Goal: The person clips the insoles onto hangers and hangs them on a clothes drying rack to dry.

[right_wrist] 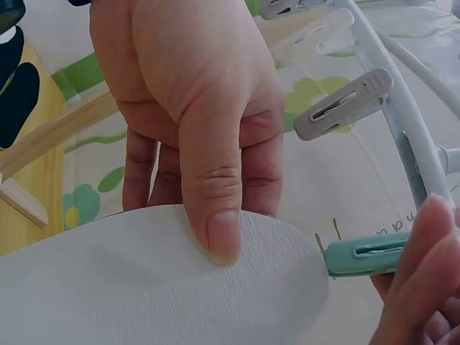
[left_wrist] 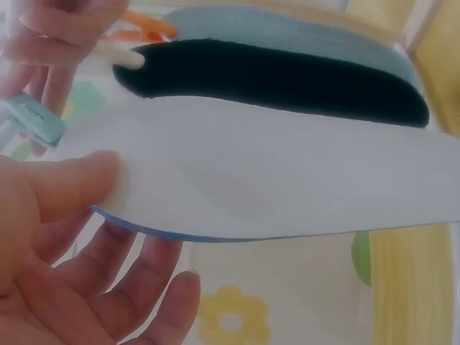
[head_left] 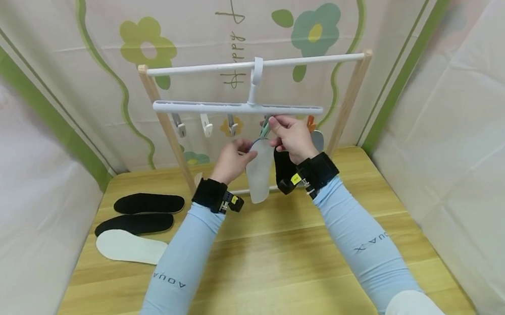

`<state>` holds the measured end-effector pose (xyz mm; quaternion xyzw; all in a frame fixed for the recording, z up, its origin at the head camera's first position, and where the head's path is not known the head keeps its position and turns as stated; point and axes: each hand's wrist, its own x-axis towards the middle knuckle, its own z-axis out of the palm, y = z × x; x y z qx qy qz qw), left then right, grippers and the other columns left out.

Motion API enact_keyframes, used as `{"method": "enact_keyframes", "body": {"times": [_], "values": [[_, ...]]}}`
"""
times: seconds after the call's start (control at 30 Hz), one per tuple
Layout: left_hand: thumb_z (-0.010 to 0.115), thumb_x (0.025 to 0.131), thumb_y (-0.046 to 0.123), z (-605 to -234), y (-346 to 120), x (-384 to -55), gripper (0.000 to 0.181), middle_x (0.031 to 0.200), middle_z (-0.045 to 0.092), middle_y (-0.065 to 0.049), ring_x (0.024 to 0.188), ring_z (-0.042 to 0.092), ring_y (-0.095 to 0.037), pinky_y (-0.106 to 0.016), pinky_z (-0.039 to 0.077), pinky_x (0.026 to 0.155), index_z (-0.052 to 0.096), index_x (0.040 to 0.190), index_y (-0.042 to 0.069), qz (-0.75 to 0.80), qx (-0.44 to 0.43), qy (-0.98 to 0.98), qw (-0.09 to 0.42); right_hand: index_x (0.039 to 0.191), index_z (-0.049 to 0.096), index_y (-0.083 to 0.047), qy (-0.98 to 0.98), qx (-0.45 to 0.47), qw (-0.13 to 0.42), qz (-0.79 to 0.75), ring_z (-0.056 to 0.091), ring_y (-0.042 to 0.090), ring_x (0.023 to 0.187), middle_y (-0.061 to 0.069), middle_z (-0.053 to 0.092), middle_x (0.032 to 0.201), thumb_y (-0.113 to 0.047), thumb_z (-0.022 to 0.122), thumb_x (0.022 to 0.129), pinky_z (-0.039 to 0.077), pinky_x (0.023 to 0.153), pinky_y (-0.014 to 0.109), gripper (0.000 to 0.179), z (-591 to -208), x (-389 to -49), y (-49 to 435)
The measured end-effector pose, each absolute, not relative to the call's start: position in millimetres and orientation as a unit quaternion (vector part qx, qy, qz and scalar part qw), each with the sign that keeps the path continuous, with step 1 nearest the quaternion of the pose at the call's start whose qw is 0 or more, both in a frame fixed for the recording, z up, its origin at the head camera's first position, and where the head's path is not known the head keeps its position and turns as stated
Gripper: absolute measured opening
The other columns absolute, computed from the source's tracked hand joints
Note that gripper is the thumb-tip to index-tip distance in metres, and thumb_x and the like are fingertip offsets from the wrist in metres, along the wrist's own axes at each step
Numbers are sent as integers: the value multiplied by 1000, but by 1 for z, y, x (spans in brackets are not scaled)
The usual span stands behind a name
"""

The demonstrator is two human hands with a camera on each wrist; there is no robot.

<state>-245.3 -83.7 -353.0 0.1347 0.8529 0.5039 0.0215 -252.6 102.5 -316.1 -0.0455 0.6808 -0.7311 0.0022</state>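
A white insole with a blue edge hangs below a white clip hanger. My left hand pinches its upper side, thumb on the white face and fingers behind, as the right wrist view also shows. With thumb and fingers, my right hand grips a green clip on the hanger. The clip's tip meets the insole's rounded end. Beside the white insole hang a black insole and a grey insole, the latter near an orange clip.
The hanger hooks over the white rod of a wooden-sided rack. Grey and white clips dangle along its left part. On the table, two black insoles and a white insole lie at the left. Patterned cloth surrounds the table.
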Motion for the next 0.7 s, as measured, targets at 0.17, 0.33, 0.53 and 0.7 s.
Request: {"method": "enact_keyframes", "body": {"times": [0.17,0.33,0.53,0.7], "values": [[62,99,18,-352,-83,-247,28,114,64,-10,101,60,-24,-39,53,88,62,123,3,514,135,847,16,124,69,-7,678,-38,2,-735,61,11,52,9,71,112,-32,64,93,50,48,19,40,-316,-255,102],[64,99,16,-352,-82,-249,27,111,65,-10,100,61,-25,-40,52,88,62,121,2,521,144,841,2,124,69,-8,681,-42,5,-731,63,13,55,10,71,113,-35,65,91,53,51,21,43,-316,-255,102],[65,98,18,-354,-79,-254,25,107,66,-8,97,61,-24,-38,53,85,64,118,3,531,139,836,-7,126,69,-9,684,-42,4,-728,64,14,56,10,71,114,-35,64,92,54,53,22,43,-317,-256,102],[65,98,20,-356,-76,-257,24,105,65,-8,96,61,-24,-37,51,83,65,116,5,544,136,828,-19,127,68,-8,678,-41,5,-734,65,14,56,11,70,114,-34,64,92,55,53,23,44,-318,-258,102]]}}
